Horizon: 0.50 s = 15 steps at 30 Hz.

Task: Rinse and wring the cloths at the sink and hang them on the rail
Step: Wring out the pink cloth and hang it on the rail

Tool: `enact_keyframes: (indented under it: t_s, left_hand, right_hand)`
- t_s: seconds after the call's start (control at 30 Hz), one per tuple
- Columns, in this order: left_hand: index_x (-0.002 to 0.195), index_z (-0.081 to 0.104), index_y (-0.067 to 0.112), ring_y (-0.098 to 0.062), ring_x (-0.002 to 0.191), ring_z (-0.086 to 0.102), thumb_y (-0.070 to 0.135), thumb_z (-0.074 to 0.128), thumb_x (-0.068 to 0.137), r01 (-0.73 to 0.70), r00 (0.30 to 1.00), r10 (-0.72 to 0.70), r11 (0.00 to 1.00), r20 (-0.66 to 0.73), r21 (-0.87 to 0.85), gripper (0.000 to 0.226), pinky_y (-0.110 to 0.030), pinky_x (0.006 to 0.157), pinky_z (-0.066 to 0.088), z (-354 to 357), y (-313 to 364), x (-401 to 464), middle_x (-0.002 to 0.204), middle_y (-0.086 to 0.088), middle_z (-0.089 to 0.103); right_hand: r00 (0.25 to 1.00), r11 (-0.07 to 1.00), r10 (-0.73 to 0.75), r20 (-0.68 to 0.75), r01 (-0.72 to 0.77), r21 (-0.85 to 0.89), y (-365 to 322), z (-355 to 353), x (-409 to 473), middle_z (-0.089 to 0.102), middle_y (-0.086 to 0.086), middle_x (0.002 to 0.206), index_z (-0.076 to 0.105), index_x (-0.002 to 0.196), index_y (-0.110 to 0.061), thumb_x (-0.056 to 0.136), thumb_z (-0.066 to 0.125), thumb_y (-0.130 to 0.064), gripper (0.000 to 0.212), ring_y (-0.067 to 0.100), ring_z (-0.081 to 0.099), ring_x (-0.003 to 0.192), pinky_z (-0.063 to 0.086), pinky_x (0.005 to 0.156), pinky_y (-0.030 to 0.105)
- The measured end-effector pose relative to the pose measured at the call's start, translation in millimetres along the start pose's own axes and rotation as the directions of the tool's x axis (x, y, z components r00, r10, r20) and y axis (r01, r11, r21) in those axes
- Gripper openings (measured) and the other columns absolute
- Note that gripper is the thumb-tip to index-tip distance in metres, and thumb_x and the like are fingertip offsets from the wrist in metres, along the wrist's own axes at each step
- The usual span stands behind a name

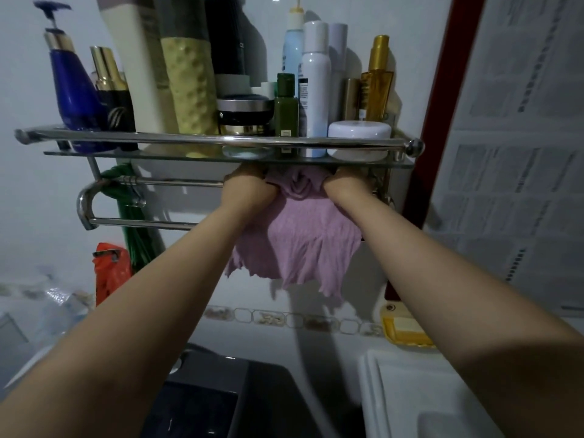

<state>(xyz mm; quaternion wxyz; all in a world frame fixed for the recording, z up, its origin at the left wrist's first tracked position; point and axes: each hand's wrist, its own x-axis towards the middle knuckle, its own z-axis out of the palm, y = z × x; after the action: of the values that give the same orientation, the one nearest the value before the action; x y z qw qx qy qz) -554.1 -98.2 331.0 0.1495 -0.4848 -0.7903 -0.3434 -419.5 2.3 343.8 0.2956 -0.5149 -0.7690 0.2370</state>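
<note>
Both arms reach up under the shelf [404, 164]. Left hand [246, 188] and right hand [343, 188] each grip the bunched top of the purple cloth [300, 241], fingers curled into the fabric, one at each side. Cloth sits at the rail [177, 183] just below the shelf and hangs down in folds between the forearms; whether it's actually over the rail I can't tell, since the hands cover that part. Bottles [314, 86] and jars crowd the shelf. Green cord [132, 216] hangs at the rail's left end. Sink [395, 390] lower right.
</note>
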Motion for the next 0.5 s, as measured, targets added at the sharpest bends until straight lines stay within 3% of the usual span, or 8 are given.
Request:
enact_keyframes:
  t_s: [0.1, 0.17, 0.2, 0.27, 0.33, 0.4, 0.43, 0.5]
  left_hand:
    - [0.114, 0.059, 0.018, -0.034, 0.093, 0.06, 0.046, 0.04, 0.081, -0.029, 0.999, 0.026, 0.997, 0.044, 0.067, 0.047, -0.032, 0.075, 0.042, 5, -6, -6, 0.105, -0.017, 0.066]
    - [0.122, 0.05, 0.011, -0.036, 0.102, 0.057, 0.045, 0.038, 0.077, -0.003, 0.999, -0.001, 0.998, 0.053, 0.059, 0.057, -0.036, 0.084, 0.04, 7, -7, -10, 0.109, -0.02, 0.063]
    - [0.126, 0.047, 0.009, -0.037, 0.109, 0.053, 0.046, 0.038, 0.074, 0.001, 0.998, -0.004, 0.999, 0.058, 0.051, 0.064, -0.037, 0.092, 0.037, 9, -8, -12, 0.114, -0.021, 0.061]
    - [0.131, 0.046, 0.011, -0.035, 0.12, 0.046, 0.049, 0.041, 0.071, -0.049, 0.998, 0.046, 0.997, 0.044, 0.06, 0.071, -0.037, 0.103, 0.029, 13, -10, -17, 0.127, -0.019, 0.055]
    - [0.136, 0.046, 0.017, -0.034, 0.125, 0.04, 0.052, 0.052, 0.075, -0.097, 0.995, 0.096, 0.993, 0.023, 0.066, 0.07, -0.036, 0.107, 0.025, 16, -12, -22, 0.136, -0.015, 0.047]
    - [0.139, 0.043, 0.018, -0.035, 0.127, 0.033, 0.045, 0.065, 0.079, -0.075, 0.997, 0.074, 0.997, 0.025, 0.027, 0.07, -0.037, 0.108, 0.026, 17, -15, -26, 0.142, -0.015, 0.035]
    - [0.139, 0.041, 0.017, -0.036, 0.126, 0.031, 0.041, 0.067, 0.079, -0.063, 0.998, 0.062, 0.998, 0.029, 0.021, 0.07, -0.038, 0.108, 0.028, 17, -16, -28, 0.141, -0.016, 0.033]
    - [0.138, 0.039, 0.012, -0.034, 0.123, 0.033, 0.04, 0.068, 0.079, -0.084, 0.996, 0.084, 0.996, 0.017, 0.017, 0.071, -0.04, 0.105, 0.032, 17, -18, -36, 0.135, -0.017, 0.036]
  right_hand:
    - [0.966, 0.975, -0.213, 0.148, 0.2, 0.098, 7, -7, -26, 0.058, 0.008, 0.104, 0.045, 0.127, -0.017, 0.088, 0.057, -0.035, 0.044, 0.025, 0.057, 0.097, 0.048, 0.084, 0.037]
    - [0.893, 0.9, -0.4, 0.208, 0.426, -0.099, 14, -7, -39, 0.057, 0.01, 0.12, 0.03, 0.139, -0.026, 0.085, 0.058, -0.04, 0.062, 0.03, 0.055, 0.111, 0.04, 0.101, 0.046]
    - [0.857, 0.833, -0.465, 0.222, 0.508, -0.219, 17, -4, -43, 0.05, 0.012, 0.135, 0.022, 0.144, -0.032, 0.084, 0.057, -0.047, 0.07, 0.033, 0.048, 0.124, 0.027, 0.112, 0.053]
    - [0.805, 0.715, -0.544, 0.236, 0.592, -0.372, 22, 4, -47, 0.024, 0.009, 0.156, 0.014, 0.145, -0.043, 0.086, 0.049, -0.06, 0.07, 0.033, 0.025, 0.141, 0.005, 0.116, 0.056]
    - [0.774, 0.651, -0.593, 0.22, 0.622, -0.435, 22, 12, -45, 0.011, 0.002, 0.16, 0.017, 0.145, -0.048, 0.091, 0.036, -0.062, 0.059, 0.031, 0.015, 0.145, 0.001, 0.114, 0.058]
    - [0.785, 0.626, -0.584, 0.209, 0.599, -0.5, 16, 16, -40, 0.019, 0.002, 0.158, 0.021, 0.145, -0.044, 0.096, 0.027, -0.058, 0.052, 0.029, 0.022, 0.143, 0.009, 0.115, 0.058]
    - [0.818, 0.673, -0.545, 0.182, 0.556, -0.488, 11, 16, -36, 0.028, 0.005, 0.155, 0.027, 0.144, -0.039, 0.097, 0.025, -0.056, 0.051, 0.029, 0.031, 0.138, 0.019, 0.113, 0.055]
    - [0.923, 0.867, -0.38, 0.061, 0.379, -0.325, 1, 14, -24, 0.045, 0.011, 0.142, 0.041, 0.137, -0.028, 0.097, 0.025, -0.055, 0.051, 0.032, 0.046, 0.125, 0.036, 0.103, 0.045]
